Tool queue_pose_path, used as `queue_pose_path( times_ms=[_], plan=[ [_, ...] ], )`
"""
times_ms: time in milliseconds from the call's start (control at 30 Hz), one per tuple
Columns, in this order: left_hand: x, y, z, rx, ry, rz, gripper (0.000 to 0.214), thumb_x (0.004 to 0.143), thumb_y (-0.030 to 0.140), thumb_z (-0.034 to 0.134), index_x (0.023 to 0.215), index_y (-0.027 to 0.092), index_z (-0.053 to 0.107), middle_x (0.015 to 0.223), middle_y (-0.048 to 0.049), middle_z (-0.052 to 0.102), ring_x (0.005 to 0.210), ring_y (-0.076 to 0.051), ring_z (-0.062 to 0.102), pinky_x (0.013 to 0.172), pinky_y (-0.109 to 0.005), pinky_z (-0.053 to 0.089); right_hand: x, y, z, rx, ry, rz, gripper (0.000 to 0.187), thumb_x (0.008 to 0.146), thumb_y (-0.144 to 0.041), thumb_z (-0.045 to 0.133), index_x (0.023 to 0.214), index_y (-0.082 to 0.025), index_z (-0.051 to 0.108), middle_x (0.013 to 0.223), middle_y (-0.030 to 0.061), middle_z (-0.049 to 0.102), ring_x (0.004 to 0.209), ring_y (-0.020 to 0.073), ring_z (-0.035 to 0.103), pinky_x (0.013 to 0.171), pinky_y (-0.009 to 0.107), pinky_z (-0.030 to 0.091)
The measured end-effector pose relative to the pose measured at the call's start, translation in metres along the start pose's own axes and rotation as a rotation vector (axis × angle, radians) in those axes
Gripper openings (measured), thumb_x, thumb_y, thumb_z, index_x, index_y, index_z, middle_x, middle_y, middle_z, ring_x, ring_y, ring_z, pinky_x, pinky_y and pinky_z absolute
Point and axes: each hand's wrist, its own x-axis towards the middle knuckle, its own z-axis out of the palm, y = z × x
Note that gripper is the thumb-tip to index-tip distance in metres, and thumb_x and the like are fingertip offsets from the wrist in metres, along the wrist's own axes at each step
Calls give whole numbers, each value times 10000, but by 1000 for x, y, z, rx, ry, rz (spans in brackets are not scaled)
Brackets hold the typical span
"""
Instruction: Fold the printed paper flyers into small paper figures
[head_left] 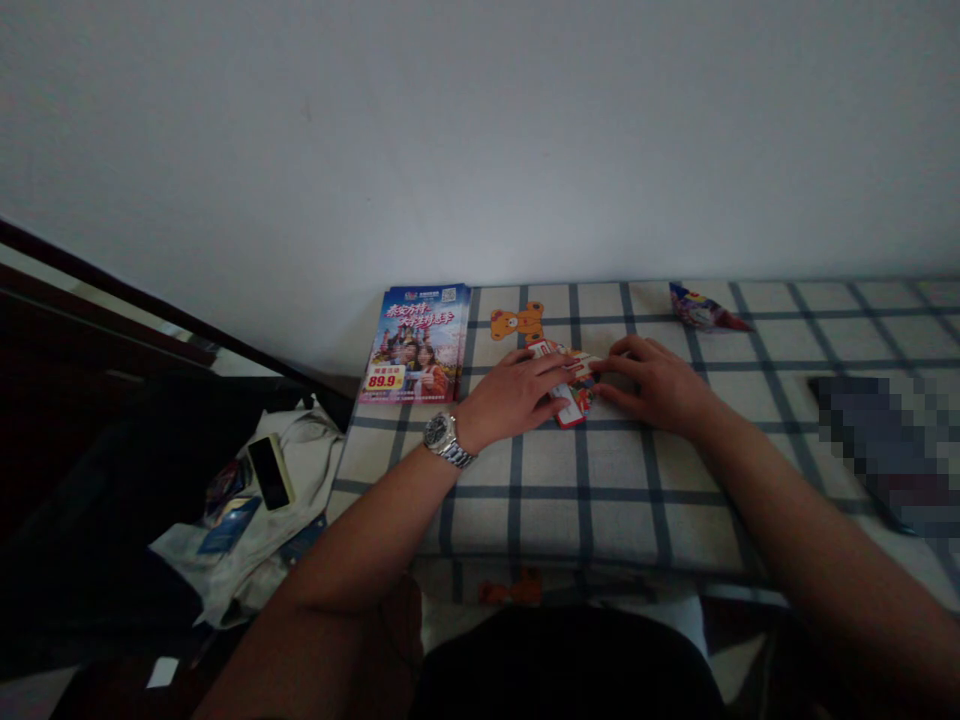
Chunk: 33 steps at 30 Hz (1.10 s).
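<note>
Both hands rest on a table covered by a checked cloth [615, 480]. My left hand [517, 392], a metal watch on its wrist, lies palm down with fingers stretched over a small red and white paper sheet [571, 405]. My right hand [651, 383] lies beside it with fingers curled down, the fingertips pressing on the same sheet. The sheet is partly hidden under both hands.
A stack of colourful leaflets [417, 342] lies at the table's left edge. An orange bear-shaped print [517, 322] sits just beyond the hands, a folded paper shape [701, 308] at the far right, a blurred dark object [892, 440] on the right. A phone [270, 472] lies on cloth left of the table.
</note>
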Motion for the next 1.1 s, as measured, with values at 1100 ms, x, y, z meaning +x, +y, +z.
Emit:
queue_pose_path(
  times_ms=[1100],
  plan=[
    [1, -1, 2, 0, 81, -67, 361, 1074, 398, 552, 1385, 231, 629, 1457, -93, 614, 1364, -277, 562, 1183, -498, 435, 3, -2, 5, 145, 52, -104, 229, 1037, -389, 590, 1135, -238, 730, 1092, 117, 663, 980, 276, 666, 869, 444, 563]
  ],
)
